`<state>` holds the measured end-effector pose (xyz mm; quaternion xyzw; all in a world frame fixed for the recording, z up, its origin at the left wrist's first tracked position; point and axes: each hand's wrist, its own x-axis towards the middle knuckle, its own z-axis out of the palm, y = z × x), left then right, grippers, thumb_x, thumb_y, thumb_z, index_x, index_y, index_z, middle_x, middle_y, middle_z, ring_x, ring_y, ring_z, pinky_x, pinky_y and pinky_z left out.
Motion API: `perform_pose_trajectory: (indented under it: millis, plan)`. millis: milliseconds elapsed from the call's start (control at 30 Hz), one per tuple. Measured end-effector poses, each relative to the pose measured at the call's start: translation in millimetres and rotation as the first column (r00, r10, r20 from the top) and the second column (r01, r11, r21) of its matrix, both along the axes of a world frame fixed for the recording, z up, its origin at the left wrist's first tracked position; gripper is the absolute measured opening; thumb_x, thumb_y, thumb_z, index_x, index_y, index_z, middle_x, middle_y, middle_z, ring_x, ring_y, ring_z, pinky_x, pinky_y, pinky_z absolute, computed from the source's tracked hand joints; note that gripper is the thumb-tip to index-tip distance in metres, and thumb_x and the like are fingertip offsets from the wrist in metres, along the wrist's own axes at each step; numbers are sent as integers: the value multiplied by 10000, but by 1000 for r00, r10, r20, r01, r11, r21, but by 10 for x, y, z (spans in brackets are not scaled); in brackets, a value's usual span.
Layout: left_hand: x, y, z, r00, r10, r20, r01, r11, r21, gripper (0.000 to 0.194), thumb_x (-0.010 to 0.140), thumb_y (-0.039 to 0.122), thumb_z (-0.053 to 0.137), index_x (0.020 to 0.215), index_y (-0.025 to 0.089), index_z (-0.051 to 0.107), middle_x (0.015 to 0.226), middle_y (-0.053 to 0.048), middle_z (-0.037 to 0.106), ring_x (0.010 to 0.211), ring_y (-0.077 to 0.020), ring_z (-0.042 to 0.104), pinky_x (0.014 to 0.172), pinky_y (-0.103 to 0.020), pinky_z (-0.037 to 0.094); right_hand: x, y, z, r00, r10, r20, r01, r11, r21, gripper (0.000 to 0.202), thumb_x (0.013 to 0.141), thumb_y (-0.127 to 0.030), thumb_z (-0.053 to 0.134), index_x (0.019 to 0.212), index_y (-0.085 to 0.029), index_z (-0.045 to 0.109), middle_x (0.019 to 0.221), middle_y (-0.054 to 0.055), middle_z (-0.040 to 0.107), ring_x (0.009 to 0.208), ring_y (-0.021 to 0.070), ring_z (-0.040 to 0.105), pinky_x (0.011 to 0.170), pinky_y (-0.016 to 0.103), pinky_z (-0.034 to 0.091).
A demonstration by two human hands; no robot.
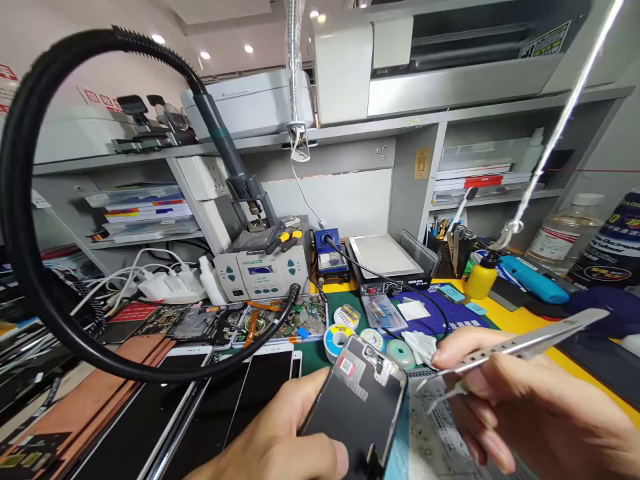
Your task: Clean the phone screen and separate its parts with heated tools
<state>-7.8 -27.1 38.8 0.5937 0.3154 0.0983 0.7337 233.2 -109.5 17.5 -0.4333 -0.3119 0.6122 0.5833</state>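
My left hand (295, 437) grips a dark phone screen assembly (357, 407) by its left edge, thumb across its face. The assembly's back side faces me, with a white label near its top and a small connector low on the right. In my right hand (530, 400) is a pair of metal tweezers (505, 350), held between thumb and fingers. The tweezer tips point left, apart from each other, close to the screen assembly's right edge. Whether they touch it I cannot tell. Under the hands lies a pale printed sheet (433, 420).
A black hose (20, 200) loops across the left, from a grey hot-air station (263, 273). Several phone screens (265, 380) and circuit boards (305, 317) lie left of my hands. Solder spools (337, 340), a heating plate (387, 257) and a yellow bottle (481, 280) stand beyond.
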Motion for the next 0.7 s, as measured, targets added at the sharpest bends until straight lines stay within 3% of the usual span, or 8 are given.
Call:
perform_pose_trajectory:
  millis: [133,233,300,400,467,567,633,700]
  plan:
    - [-85,-14,99,986,-73,-153,91,989,115,334,747,147,609,1049,228,725,965,-11,724,798,-158,598,691,-218,443,-15,65,-46,984,104,147,-110,994,27,202,786,-392,753,847,-204,714,544,-1,649,485,184,630,543,309,453]
    - [-147,-30,126,981,-11,-195,69,953,294,398,764,163,661,1141,269,731,1032,-16,753,988,-225,670,845,-262,511,-59,83,-97,966,159,206,-162,987,-1,193,864,-373,733,837,-192,670,573,9,708,535,165,649,590,283,461]
    - [-184,-24,92,974,42,-223,40,936,350,401,765,197,695,1154,284,730,981,-8,761,986,-237,690,877,-281,530,-81,82,-114,950,203,236,-201,979,-30,223,881,-398,735,845,-197,648,578,20,728,573,164,652,633,284,479]
    - [-247,-8,-49,952,127,-278,3,905,426,436,760,272,735,1193,315,714,988,3,761,912,-220,708,792,-243,548,-92,92,-98,929,263,261,-249,965,-87,264,857,-442,762,895,-212,637,611,28,746,617,187,676,645,298,505]
    - [-297,-2,-187,913,214,-346,6,844,536,492,744,373,773,1228,372,686,1084,17,748,928,-208,713,753,-205,539,-81,112,-68,900,284,331,-259,959,-117,280,861,-481,746,888,-221,644,641,22,753,647,200,694,658,305,521]
    - [-362,11,-391,854,334,-399,72,683,727,527,729,511,780,1238,471,646,1243,63,694,1050,-200,697,838,-177,517,-39,151,-20,776,197,600,-167,980,-107,357,872,-565,693,760,-227,670,694,8,743,697,188,679,706,282,513]
    - [-381,30,-481,859,364,-360,87,589,803,503,736,521,775,1221,488,648,1343,81,642,1135,-207,668,876,-171,503,-2,173,-10,674,102,732,-83,995,-62,427,869,-616,659,689,-230,665,708,19,734,698,191,659,681,279,498]
    - [-364,49,-520,897,340,-282,48,559,828,474,731,480,787,1193,465,683,1396,72,609,1145,-216,659,849,-166,504,27,190,-26,669,29,742,-11,999,-30,442,864,-628,652,664,-235,623,663,31,723,646,200,648,635,294,493]
